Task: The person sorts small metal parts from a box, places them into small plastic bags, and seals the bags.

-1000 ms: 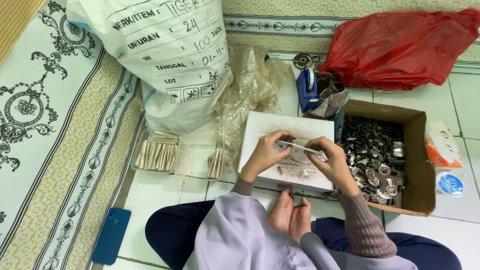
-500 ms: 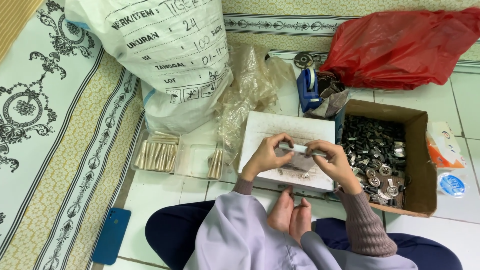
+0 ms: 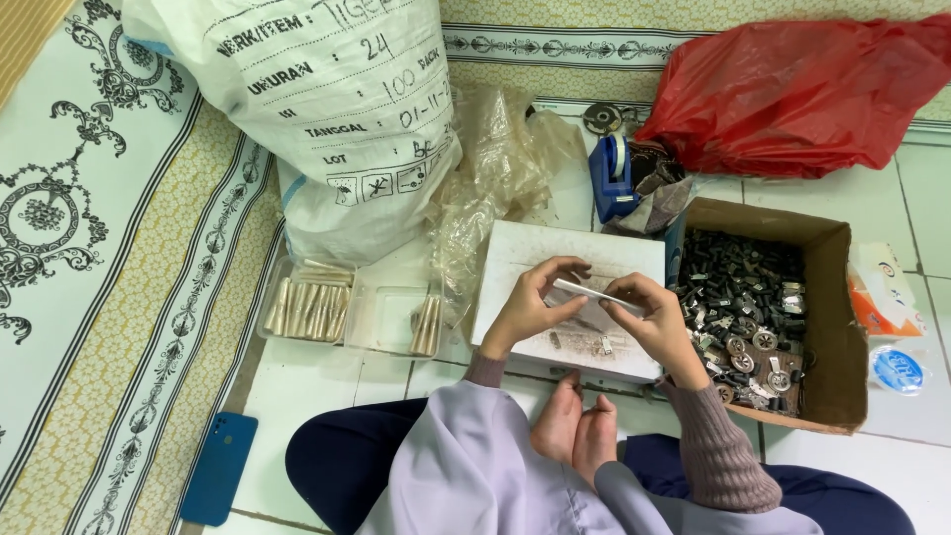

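Left hand: the left hand point(image 3: 528, 309) is curled, fingertips pinched on the near end of a thin white strip point(image 3: 597, 293); thumb and forefinger are closed on it, the other fingers loosely bent beneath.
Right hand: the right hand point(image 3: 662, 322) has the far end of the same strip between thumb and fingers, closed around it, palm turned down.
Strip: it runs slanted between the two hands, held just above a white board point(image 3: 525, 253), not touching it as far as I can tell.
Board: flat on the tiled floor in front of the person's bare feet point(image 3: 578, 436); a few small dark bits lie on it under the hands.
Cardboard box: the open brown box point(image 3: 832, 327) stands just right of the board, full of small dark metal parts point(image 3: 743, 297), some round and wheel-like.
Clear tray: the tray point(image 3: 381, 322) sits left of the board, with rows of pale finished packs point(image 3: 309, 309) in it.
Behind: a big white sack point(image 3: 317, 119) with crumpled clear plastic point(image 3: 495, 168) beside it, a blue tape dispenser point(image 3: 612, 178), and a red plastic bag point(image 3: 792, 94).
Far right: an orange-and-white packet point(image 3: 880, 289) and a small round blue-lidded cup point(image 3: 897, 369).
Near left: a blue phone point(image 3: 220, 481) lies at the edge of the patterned mat point(image 3: 89, 248).
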